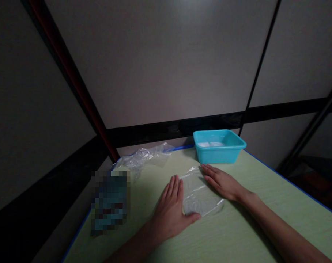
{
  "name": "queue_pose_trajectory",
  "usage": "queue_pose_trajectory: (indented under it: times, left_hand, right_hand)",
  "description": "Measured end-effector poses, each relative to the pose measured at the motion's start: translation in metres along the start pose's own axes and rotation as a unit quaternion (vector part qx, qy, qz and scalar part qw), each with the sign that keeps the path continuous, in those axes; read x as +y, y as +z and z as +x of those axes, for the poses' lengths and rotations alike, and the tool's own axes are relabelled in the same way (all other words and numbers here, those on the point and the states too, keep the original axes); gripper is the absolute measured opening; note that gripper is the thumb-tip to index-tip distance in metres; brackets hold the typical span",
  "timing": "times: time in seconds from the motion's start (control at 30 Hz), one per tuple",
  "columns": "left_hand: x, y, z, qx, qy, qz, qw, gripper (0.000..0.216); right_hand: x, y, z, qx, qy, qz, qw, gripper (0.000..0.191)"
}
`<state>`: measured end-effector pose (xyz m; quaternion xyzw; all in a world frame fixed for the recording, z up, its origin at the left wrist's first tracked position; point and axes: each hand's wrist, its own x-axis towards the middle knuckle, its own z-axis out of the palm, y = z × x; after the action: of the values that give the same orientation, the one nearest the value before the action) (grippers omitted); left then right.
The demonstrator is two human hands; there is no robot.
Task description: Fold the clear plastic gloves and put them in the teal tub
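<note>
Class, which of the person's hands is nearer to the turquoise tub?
Right. The right hand lies flat just in front of the turquoise tub; the left hand rests further back, left of the clear plastic bag.

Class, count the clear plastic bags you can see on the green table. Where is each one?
2. One flat bag lies between the left hand and right hand. One crumpled bag sits at the table's far left corner; it may be more than one.

No readable text, labels or numbers on anything visible.
</note>
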<state>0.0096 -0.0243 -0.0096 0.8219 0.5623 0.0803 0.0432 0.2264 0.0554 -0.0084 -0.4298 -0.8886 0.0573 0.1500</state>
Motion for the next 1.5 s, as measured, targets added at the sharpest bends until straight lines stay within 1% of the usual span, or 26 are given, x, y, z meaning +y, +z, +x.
queue_pose_trajectory:
  times: [0.07, 0.13, 0.27, 0.33, 0.43, 0.53, 0.63, 0.7, 0.8, 0.87, 0.9, 0.97, 1.03, 1.07, 1.17, 1.27, 1.4, 1.5]
  left_hand:
    - [-0.001, -0.003, 0.001, 0.008, 0.012, -0.009, 1.0, 0.09]
    - [-0.003, -0.008, 0.002, 0.01, 0.049, -0.018, 0.999, 0.084]
    - [-0.011, -0.019, 0.006, -0.028, 0.158, -0.024, 0.987, 0.074]
    - [-0.014, -0.022, 0.007, -0.046, 0.178, -0.028, 0.983, 0.072]
    - [-0.016, -0.022, 0.008, -0.053, 0.177, -0.029, 0.982, 0.072]
    - [-0.016, -0.021, 0.007, -0.044, 0.17, -0.021, 0.984, 0.071]
    - [-0.012, -0.016, 0.004, -0.026, 0.132, -0.005, 0.991, 0.068]
    - [-0.007, -0.011, 0.001, -0.011, 0.091, 0.006, 0.996, 0.066]
    - [0.003, -0.005, -0.003, 0.021, 0.04, 0.009, 0.999, 0.069]
    - [0.004, -0.006, -0.001, 0.05, 0.031, -0.006, 0.998, 0.067]
    - [0.001, -0.009, 0.001, 0.065, 0.036, -0.022, 0.997, 0.062]
    - [-0.008, -0.016, 0.008, 0.099, 0.048, -0.071, 0.991, 0.044]
    - [-0.022, -0.024, 0.015, 0.129, 0.031, -0.138, 0.982, 0.029]
    - [-0.03, -0.027, 0.017, 0.126, 0.039, -0.162, 0.978, 0.026]
    - [-0.047, -0.029, 0.019, 0.089, 0.08, -0.173, 0.978, 0.024]
    - [-0.052, -0.026, 0.015, 0.077, 0.105, -0.135, 0.982, 0.027]
    - [-0.05, -0.02, 0.013, 0.104, 0.132, -0.106, 0.98, 0.033]
    - [-0.048, -0.019, 0.012, 0.121, 0.135, -0.108, 0.978, 0.035]
  right_hand:
    - [-0.002, -0.003, 0.0, 0.02, 0.002, 0.002, 1.0, 0.05]
    - [-0.003, -0.007, 0.0, 0.042, 0.0, 0.004, 0.999, 0.047]
    - [-0.004, -0.013, 0.0, 0.07, 0.001, 0.002, 0.998, 0.043]
    - [-0.004, -0.014, 0.0, 0.074, 0.002, 0.0, 0.997, 0.042]
    - [-0.005, -0.014, 0.0, 0.076, 0.001, 0.001, 0.997, 0.041]
    - [-0.007, -0.015, 0.0, 0.069, 0.003, -0.003, 0.998, 0.041]
    - [-0.007, -0.016, 0.0, 0.063, 0.002, -0.006, 0.998, 0.04]
    - [-0.007, -0.016, 0.0, 0.062, -0.001, -0.007, 0.998, 0.04]
    - [-0.008, -0.017, 0.001, 0.074, -0.007, -0.011, 0.997, 0.037]
    - [-0.015, -0.02, 0.001, 0.088, -0.02, -0.011, 0.996, 0.034]
    - [-0.021, -0.022, 0.0, 0.089, -0.033, -0.012, 0.995, 0.031]
    - [-0.037, -0.027, -0.003, 0.071, -0.084, -0.017, 0.994, 0.028]
    - [-0.055, -0.031, -0.007, 0.022, -0.174, -0.033, 0.984, 0.024]
    - [-0.064, -0.032, -0.009, -0.002, -0.215, -0.041, 0.976, 0.023]
    - [-0.083, -0.03, -0.014, -0.037, -0.272, -0.067, 0.959, 0.023]
    - [-0.087, -0.025, -0.015, -0.062, -0.286, -0.076, 0.953, 0.022]
    - [-0.085, -0.024, -0.015, -0.075, -0.276, -0.068, 0.956, 0.015]
    - [-0.081, -0.028, -0.015, -0.084, -0.267, -0.057, 0.958, 0.011]
